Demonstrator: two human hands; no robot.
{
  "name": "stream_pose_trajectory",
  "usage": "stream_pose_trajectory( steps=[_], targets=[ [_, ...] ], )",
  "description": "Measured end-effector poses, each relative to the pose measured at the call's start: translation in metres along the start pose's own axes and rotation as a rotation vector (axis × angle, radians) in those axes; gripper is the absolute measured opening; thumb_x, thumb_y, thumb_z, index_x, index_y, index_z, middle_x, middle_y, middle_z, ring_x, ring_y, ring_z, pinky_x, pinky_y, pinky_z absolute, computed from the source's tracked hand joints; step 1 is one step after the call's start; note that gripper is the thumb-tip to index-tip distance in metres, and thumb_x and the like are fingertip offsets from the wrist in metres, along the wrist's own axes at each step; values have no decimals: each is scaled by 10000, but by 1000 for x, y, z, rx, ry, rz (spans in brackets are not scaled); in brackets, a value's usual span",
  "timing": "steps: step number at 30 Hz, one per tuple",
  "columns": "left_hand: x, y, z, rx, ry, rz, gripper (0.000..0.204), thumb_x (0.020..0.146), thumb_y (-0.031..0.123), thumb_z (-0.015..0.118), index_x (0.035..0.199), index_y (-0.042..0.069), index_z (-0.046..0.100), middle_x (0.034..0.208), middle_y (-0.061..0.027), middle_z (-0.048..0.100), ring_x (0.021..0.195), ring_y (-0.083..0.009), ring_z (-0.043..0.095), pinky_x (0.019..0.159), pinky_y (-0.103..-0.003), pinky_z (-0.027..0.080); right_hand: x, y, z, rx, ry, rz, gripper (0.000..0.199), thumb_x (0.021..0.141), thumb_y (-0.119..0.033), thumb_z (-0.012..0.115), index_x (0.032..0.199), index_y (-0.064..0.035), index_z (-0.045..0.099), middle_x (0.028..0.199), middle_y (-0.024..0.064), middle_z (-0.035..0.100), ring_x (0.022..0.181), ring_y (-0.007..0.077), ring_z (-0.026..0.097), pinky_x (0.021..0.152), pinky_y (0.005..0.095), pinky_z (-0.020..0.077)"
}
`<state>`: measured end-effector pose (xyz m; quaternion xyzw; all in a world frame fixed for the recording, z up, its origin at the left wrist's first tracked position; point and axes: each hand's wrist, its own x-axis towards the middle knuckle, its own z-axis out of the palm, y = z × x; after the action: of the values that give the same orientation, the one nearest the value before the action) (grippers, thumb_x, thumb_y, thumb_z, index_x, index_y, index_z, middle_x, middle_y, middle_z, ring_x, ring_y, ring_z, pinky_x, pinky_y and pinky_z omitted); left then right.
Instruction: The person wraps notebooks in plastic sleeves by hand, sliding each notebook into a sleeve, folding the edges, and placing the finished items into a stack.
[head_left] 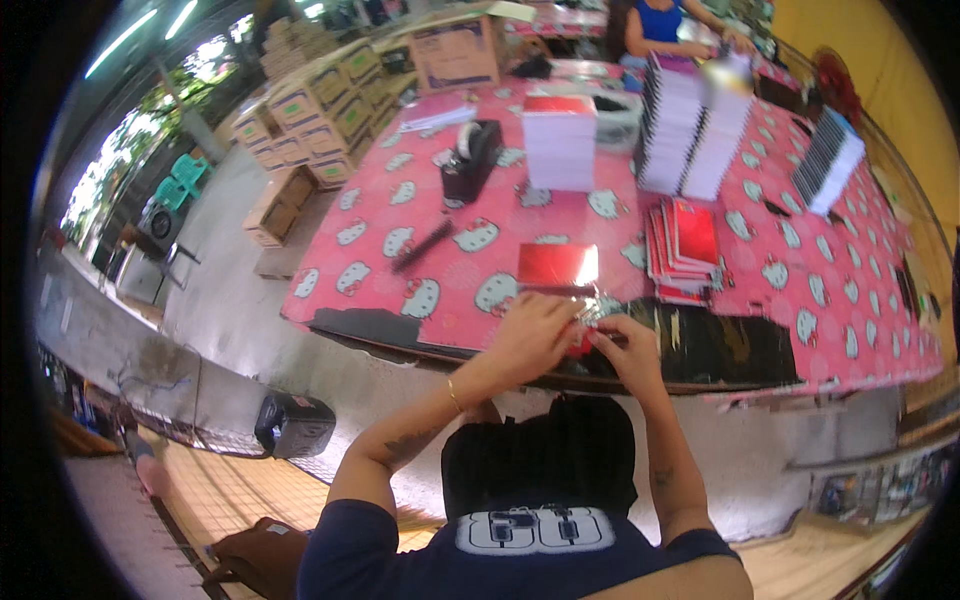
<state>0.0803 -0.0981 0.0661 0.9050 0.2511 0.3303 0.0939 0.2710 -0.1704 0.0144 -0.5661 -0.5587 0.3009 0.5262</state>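
Note:
At the table's near edge, a shiny red notebook [558,264] lies in front of me, its lower part covered by my hands. My left hand [540,328] rests on it from the left, fingers stretched out over its near part. Beside it, my right hand [628,350] has thumb and finger pinched together at a crinkled, shiny clear plastic film [594,312] near the notebook's right side. Just right of my hands sits a stack of red notebooks [684,245], slightly fanned. What lies under my left palm is hidden.
The table [375,215] has a pink patterned cover, torn along the near edge. On it stand a black tape dispenser [470,165], a tall red-topped stack [560,145], spiral-bound stacks [675,125] and a blue-topped stack [828,160]. Cardboard boxes [320,120] stand left; a person [660,25] works opposite.

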Motion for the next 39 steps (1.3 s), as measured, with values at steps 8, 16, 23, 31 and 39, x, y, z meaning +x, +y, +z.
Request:
stream_pose_trajectory(
  steps=[8, 16, 23, 31, 39],
  targets=[
    [7, 2, 7, 15, -1, 48, 226, 918, 208, 660, 1107, 88, 632, 1022, -74, 660, 965, -277, 619, 975, -453, 406, -2, 5, -1, 94, 26, 1, 214, 864, -69, 746, 1058, 16, 713, 946, 91, 719, 828, 127, 667, 729, 275, 533],
    [6, -4, 7, 46, -71, 55, 149, 944, 199, 627, 1041, 86, 632, 961, -68, 659, 921, -265, 625, 1003, -465, 389, 0, 9, -3, 84, -6, -4, 220, 873, -58, 739, 1080, 12, 713, 957, 83, 720, 838, 124, 667, 743, 269, 531],
    [4, -4, 10, 79, -49, 65, 108, 958, 196, 608, 993, 98, 633, 901, -59, 657, 886, -251, 632, 1010, -485, 380, 15, -4, -25, 186, -146, 14, 222, 904, -120, 718, 1096, -8, 723, 953, 59, 720, 814, 98, 643, 726, 246, 512],
    [2, -2, 9, 66, -35, 65, 118, 939, 183, 624, 1012, 91, 636, 921, -65, 640, 892, -272, 617, 913, -432, 436, 37, -15, -34, 11, -317, -21, 179, 889, -163, 716, 912, 13, 691, 784, 38, 671, 720, 84, 599, 674, 263, 503],
    [7, 5, -6, -83, 10, 81, 269, 878, 90, 686, 1140, 48, 644, 970, -123, 634, 885, -322, 616, 770, -417, 503, 21, -32, -4, 127, 30, -124, 189, 836, -84, 683, 1014, -22, 673, 864, 155, 674, 775, 234, 663, 693, 357, 508]
  ],
)
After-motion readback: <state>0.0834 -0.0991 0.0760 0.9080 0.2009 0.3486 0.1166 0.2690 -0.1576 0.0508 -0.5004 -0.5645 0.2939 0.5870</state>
